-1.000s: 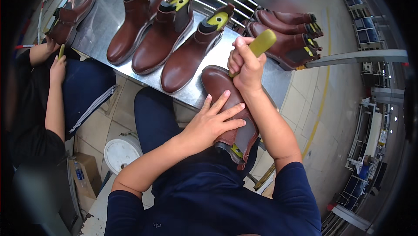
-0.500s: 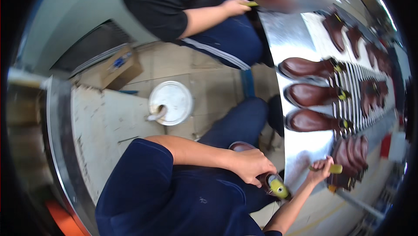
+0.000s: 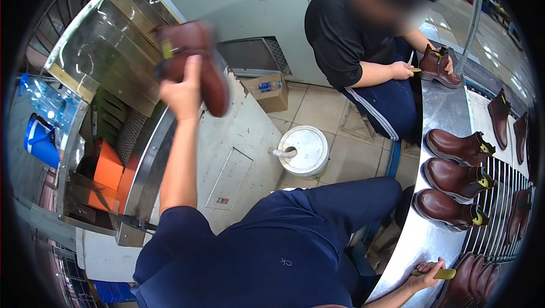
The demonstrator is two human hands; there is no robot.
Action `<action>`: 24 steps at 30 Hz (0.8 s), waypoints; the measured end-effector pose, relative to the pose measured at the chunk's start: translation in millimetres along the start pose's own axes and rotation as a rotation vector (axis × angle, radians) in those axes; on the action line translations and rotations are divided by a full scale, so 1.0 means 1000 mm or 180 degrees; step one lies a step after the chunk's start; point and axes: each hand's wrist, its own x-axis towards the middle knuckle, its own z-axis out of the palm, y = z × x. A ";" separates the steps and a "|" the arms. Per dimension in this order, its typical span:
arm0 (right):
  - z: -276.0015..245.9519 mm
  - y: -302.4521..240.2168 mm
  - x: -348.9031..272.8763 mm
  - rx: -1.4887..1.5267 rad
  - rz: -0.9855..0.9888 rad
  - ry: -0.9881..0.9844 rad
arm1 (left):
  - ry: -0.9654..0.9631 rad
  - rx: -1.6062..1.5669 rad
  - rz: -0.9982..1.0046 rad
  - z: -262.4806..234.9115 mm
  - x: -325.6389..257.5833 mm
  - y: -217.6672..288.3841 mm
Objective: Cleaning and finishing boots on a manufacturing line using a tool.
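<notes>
The left hand (image 3: 183,97) carried the brown leather ankle boot (image 3: 209,69) from the lap, away from the tabletop (image 3: 404,251), to the open metal housing (image 3: 113,38). The right hand (image 3: 427,278) moved from the boot to the tabletop's near end.

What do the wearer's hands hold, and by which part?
Left hand: a brown boot, near the ankle. Right hand: a yellowish tool, around its middle.

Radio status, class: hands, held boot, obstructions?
Left hand gripping brown boot, aloft. Right hand holding yellowish tool above metal table. Machine behind boot; gap unclear.
</notes>
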 end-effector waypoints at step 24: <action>0.000 -0.003 -0.004 -0.0068 0.0102 0.0308 | -0.1239 0.3282 -0.1677 -0.100 0.131 -0.186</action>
